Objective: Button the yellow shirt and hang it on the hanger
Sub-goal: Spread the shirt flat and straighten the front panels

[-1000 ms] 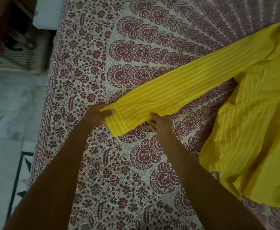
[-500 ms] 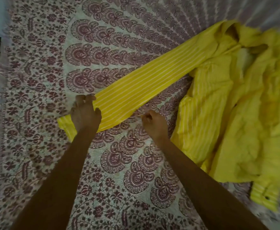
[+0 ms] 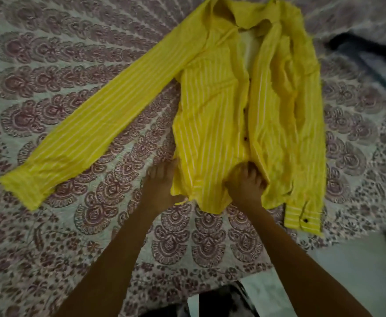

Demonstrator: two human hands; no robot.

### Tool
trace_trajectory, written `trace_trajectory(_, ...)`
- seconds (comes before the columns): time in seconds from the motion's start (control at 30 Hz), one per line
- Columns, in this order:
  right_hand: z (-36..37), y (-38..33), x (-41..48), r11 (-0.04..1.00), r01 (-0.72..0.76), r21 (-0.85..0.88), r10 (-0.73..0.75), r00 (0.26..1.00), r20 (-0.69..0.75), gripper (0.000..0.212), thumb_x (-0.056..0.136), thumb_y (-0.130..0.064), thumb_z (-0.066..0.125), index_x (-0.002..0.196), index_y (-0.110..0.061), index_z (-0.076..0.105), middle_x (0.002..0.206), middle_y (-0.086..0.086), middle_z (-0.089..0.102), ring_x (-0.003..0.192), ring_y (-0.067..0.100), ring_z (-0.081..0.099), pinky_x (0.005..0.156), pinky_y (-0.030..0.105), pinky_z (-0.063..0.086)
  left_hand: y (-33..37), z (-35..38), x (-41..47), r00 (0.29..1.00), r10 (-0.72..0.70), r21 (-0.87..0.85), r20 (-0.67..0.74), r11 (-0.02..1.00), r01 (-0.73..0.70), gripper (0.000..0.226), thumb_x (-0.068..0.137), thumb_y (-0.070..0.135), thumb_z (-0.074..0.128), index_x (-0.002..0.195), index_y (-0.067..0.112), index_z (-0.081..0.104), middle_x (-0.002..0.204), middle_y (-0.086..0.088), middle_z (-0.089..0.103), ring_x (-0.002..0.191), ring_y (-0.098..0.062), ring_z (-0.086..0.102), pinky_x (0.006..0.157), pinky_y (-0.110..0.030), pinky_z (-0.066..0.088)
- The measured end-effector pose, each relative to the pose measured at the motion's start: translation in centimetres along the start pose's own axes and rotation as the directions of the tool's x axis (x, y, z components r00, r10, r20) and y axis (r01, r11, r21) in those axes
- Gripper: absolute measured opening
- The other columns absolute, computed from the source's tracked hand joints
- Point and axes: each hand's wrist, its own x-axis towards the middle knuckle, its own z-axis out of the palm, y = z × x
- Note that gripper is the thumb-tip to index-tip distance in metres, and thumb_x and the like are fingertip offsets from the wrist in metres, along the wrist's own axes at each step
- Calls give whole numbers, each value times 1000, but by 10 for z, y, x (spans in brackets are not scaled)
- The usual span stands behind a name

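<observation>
Here, both hands, left hand (image 3: 162,186) and right hand (image 3: 244,186), apparently pinch the yellow shirt (image 3: 212,124) hem, lower centre; align plackets flat before buttoning.

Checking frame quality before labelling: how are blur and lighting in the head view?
Head view: dim and grainy, no glare; motion blur softens the yellow shirt edges and the bedspread print; both the left hand and right hand look smeared; wide-angle bending shows toward the corners.

two bare forearms rise from the lower edge of the frame toward its centre, with no sleeves, watch or rings showing. the left hand (image 3: 159,186) and right hand (image 3: 244,186) are ungloved, fingers slightly blurred.
</observation>
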Motion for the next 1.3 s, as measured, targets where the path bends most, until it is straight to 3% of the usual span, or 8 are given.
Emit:
trace_trajectory(0.2,-16,48,11,997,-59,53,63,995,-75,61,85,-35,55,137,-9,36,140,23,34,130,43,30,107,53,22,36,11,-5,989,-123,-18,81,992,125,117,61,66,65,148,24,-1,151,-16,18,136,-35,24,103,-56,31)
trace_trajectory(0.37,-13,32,9,959,99,264,-103,995,2,55,85,-32,59,130,-5,41,133,21,41,121,38,43,97,53,38,53,7,-13,902,-302,-186,-310,949,254,59,81,6,64,135,11,42,123,-20,55,99,-40,59,72,-43,48)
trace_trajectory(0.53,-6,23,4,925,57,377,-104,989,108,34,85,-23,58,111,-1,56,99,20,65,96,37,61,73,39,46,42,-17,-21,828,-277,-183,-487,960,214,44,74,-7,57,117,1,57,99,-26,65,82,-42,63,65,-43,48)
trace_trajectory(0.6,-14,20,3,746,-52,664,-41,991,124,26,89,-20,55,110,-4,59,102,10,64,99,27,59,78,36,45,36,-24,-31,865,-198,-84,-460,980,180,47,72,-7,61,116,7,53,103,-26,61,77,-44,63,60,-46,49)
trace_trajectory(0.73,-47,19,9,10,-297,955,86,952,295,17,84,-18,55,99,-11,59,91,1,66,88,23,58,69,26,47,16,-35,-52,933,-79,237,-352,957,170,48,57,-10,71,92,12,47,86,-18,58,44,-33,55,42,-26,35)
trace_trajectory(0.97,-39,2,5,594,-38,804,-72,992,100,24,90,-12,52,112,-3,55,94,6,55,85,19,51,74,29,39,-30,-32,-79,957,-15,486,-291,859,161,62,60,-2,79,109,16,46,80,-15,59,30,-26,45,36,-23,35)
trace_trajectory(1.1,-24,7,4,674,-66,736,-51,989,136,15,91,-20,51,101,-11,57,86,2,54,81,20,50,76,34,39,-30,-25,-85,952,178,560,-248,828,-9,75,56,-5,79,118,22,46,71,-13,58,32,-14,26,40,-16,25)
trace_trajectory(1.3,-18,2,-5,610,-42,791,-85,989,118,22,93,-19,51,108,-8,62,90,2,60,83,17,55,73,28,41,-15,-8,-68,947,76,555,-313,824,117,36,66,17,77,97,20,59,92,-10,64,68,-26,62,48,-31,50)
